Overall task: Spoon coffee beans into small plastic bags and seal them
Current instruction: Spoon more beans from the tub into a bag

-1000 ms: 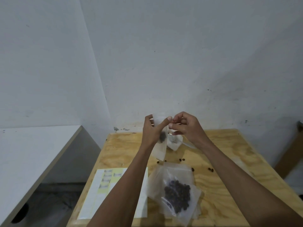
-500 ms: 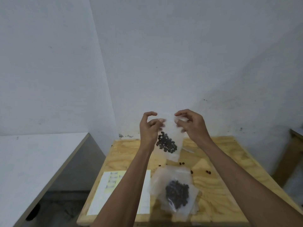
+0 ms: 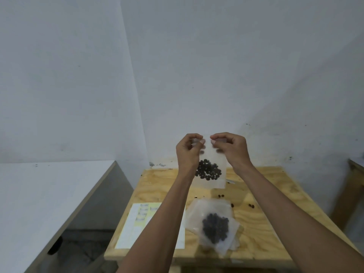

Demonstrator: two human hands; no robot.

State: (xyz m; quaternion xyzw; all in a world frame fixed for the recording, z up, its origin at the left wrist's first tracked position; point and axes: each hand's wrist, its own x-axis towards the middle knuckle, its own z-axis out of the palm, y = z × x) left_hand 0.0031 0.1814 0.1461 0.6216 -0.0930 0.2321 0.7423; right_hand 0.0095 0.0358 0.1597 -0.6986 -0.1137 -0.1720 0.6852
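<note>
A small clear plastic bag point(image 3: 216, 158) hangs upright above the far part of the wooden table point(image 3: 262, 229), with a dark clump of coffee beans point(image 3: 208, 172) in its lower half. My left hand point(image 3: 187, 152) pinches the bag's top edge on the left. My right hand point(image 3: 232, 148) pinches the same edge on the right, fingertips close to the left ones. A stack of clear bags point(image 3: 213, 227) lies flat on the table below, the top one holding beans.
A sheet of labels point(image 3: 136, 223) lies at the table's left edge under my left forearm. Loose beans point(image 3: 251, 205) are scattered mid-table. A white surface point(image 3: 39, 194) stands to the left across a gap. A wooden frame point(image 3: 352, 180) sits at the far right.
Both hands have lifted the bag from just above the table to wall height and turned it flat towards me. My fingertips have come closer together along its top edge.
</note>
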